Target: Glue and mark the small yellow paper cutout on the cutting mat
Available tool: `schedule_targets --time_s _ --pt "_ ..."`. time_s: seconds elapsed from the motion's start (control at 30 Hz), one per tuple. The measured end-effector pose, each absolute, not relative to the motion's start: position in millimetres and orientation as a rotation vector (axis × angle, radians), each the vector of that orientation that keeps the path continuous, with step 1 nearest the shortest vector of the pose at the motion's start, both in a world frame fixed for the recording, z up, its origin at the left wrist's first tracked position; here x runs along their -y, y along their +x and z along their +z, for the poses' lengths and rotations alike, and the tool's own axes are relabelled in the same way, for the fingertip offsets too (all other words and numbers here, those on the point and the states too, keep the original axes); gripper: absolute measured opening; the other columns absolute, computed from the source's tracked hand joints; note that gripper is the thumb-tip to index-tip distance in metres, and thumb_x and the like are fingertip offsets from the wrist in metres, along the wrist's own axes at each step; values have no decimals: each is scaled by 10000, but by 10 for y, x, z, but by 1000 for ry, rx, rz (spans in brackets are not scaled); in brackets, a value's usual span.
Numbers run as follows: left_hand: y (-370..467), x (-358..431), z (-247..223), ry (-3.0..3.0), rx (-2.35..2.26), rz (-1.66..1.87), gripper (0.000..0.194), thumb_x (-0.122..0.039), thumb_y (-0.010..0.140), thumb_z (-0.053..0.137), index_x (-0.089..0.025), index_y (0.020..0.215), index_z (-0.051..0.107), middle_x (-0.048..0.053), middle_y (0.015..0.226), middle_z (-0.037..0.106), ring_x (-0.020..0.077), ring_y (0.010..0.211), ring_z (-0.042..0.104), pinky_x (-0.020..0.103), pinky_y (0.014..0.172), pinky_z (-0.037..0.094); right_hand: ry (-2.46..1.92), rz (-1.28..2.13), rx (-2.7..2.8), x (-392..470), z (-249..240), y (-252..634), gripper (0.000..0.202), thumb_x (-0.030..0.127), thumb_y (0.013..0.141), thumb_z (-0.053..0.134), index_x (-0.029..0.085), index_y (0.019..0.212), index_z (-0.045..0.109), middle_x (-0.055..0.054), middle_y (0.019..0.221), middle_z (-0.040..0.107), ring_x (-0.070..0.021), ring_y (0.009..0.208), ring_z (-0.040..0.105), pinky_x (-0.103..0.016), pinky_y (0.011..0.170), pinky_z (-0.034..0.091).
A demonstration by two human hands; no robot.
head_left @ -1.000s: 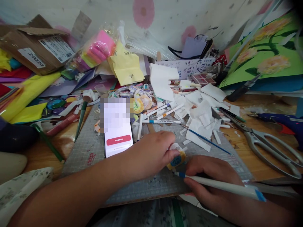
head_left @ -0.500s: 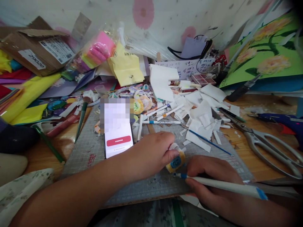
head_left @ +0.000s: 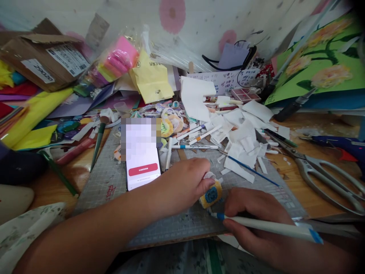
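The right hand (head_left: 256, 215) grips a slim white plastic marker (head_left: 273, 225), its tip just beside a small rounded yellow piece (head_left: 211, 194) with a blue patch, which the left hand (head_left: 186, 182) pinches over the gridded gray cutting mat (head_left: 176, 230). Beyond lie loop-handled metal scissors (head_left: 306, 167), a glossy flat smartphone (head_left: 142, 158), curled white paper scraps (head_left: 242, 140) and a boxy cardboard carton (head_left: 31, 49).

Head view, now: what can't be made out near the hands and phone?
All in the head view:
- Phone: upper screen text, hidden by pixelation.
- Yellow-and-blue piece: upper left part, covered by the left hand.
- White marker: tip too small and blurred to tell whether it touches the piece.
- Right hand: some fingers, hidden behind the hand itself.
- Blue glue gun: cut off by the right edge.
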State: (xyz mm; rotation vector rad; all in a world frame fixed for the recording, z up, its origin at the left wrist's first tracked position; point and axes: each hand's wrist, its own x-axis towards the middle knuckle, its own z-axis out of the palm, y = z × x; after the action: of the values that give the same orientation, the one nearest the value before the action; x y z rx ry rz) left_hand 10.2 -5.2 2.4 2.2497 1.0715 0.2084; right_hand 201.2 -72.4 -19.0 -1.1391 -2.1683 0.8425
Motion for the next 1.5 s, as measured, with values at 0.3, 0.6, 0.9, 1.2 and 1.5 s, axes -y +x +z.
schedule_targets --time_s 0.3,0.6,0.9,1.2,1.5 --pt "107 54 33 2258 -1075 208 234 -331 882 437 -221 702 335 -14 694 484 151 624 463 256 540 290 -1142 835 2168 714 -190 2002 128 126 790 553 196 684 536 28 591 580 -101 531 535 -210 497 373" --pt "111 49 35 2250 -1079 202 241 -341 884 423 -222 697 328 -16 682 477 152 612 455 260 530 286 -1162 839 2161 716 -179 2015 134 134 798 538 199 681 531 24 593 582 -107 522 535 -221 489 379" --pt "111 50 26 2265 -1087 214 242 -335 882 435 -218 695 336 -13 687 485 149 623 458 255 535 293 -1176 863 2142 700 -156 2015 143 144 804 533 195 670 535 26 585 579 -105 519 531 -220 484 378" --pt "119 50 54 2261 -1103 188 239 -337 881 443 -213 693 365 -6 700 509 154 642 476 259 550 310 -1210 857 2133 694 -142 2014 144 136 788 535 198 657 533 33 567 574 -105 507 531 -219 475 377" --pt "121 50 45 2259 -1118 189 235 -339 878 439 -214 690 372 -8 692 507 156 640 482 258 545 308 -1207 864 2124 684 -150 2019 143 145 787 540 195 653 532 34 569 574 -102 506 528 -216 472 376"
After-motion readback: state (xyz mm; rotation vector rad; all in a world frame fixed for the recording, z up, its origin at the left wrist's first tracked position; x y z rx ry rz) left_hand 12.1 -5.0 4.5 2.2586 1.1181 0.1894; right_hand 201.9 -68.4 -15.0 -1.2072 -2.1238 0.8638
